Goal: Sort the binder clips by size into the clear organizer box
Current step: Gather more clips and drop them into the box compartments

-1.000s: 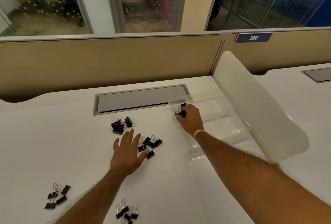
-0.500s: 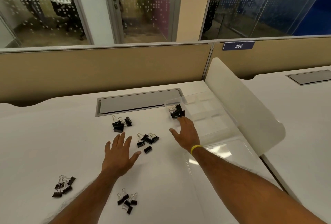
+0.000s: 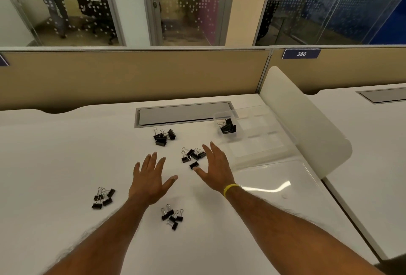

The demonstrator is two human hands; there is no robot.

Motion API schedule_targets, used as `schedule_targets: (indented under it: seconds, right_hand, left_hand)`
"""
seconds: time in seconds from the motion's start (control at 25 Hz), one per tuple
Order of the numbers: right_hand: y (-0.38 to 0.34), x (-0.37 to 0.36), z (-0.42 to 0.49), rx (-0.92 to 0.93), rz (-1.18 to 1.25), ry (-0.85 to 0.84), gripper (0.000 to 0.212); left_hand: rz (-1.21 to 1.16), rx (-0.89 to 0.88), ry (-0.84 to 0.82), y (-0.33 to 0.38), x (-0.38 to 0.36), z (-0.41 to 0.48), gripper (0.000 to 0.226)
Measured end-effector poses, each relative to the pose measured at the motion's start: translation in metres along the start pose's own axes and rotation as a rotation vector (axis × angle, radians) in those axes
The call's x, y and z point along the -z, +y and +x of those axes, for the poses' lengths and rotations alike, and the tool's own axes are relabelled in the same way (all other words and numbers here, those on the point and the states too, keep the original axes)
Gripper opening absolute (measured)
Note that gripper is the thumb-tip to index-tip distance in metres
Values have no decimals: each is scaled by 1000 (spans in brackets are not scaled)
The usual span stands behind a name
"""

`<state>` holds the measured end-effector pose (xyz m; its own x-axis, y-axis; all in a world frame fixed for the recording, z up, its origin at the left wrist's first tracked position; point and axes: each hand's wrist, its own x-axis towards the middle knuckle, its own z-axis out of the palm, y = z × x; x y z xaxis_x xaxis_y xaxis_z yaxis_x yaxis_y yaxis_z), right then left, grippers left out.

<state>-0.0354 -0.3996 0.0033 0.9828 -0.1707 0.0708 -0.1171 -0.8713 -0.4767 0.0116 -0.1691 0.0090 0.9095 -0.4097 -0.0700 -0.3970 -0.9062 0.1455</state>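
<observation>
- On desk, head view: my left hand and right hand are flat, fingers spread, holding nothing.
- Loose binder clips just beside right hand; some already in clear organizer box corner compartment.
- I judge: next pile pickup; needs gathering same-size clips.

L hand & R hand spread over white desk, fingers straight, holding nothing. Clip pile just beside R hand at its 11 o'clock. From L hand: 2nd pile at 12, 3rd pile at 8, 4th pile at 5. Clear box at R hand's 1 o'clock, boxed clips in far-left compartment.
</observation>
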Motion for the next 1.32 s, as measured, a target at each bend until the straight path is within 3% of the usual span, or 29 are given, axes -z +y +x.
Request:
schedule_targets:
  seconds: [0.4,0.64,0.92,1.04,1.32]
  right_hand:
    - [-45,-58,-9,-14,-46,-123,92]
    - [-67,-68,42,-14,-29,-128,91]
    - [-76,-78,104,-6,-25,-151,92]
    - [-81,-82,128,2,-38,-139,84]
    - [-99,-101,161,-44,6,-81,48]
  left_hand:
    - [-19,43,-47,-60,-5,-7,91]
    - [-13,42,-49,-89,-6,25,103]
    - [-46,51,-44,-101,-11,73,92]
    - [-70,50,-37,-102,-17,88,79]
    - [-153,59,-6,-103,-33,104,73]
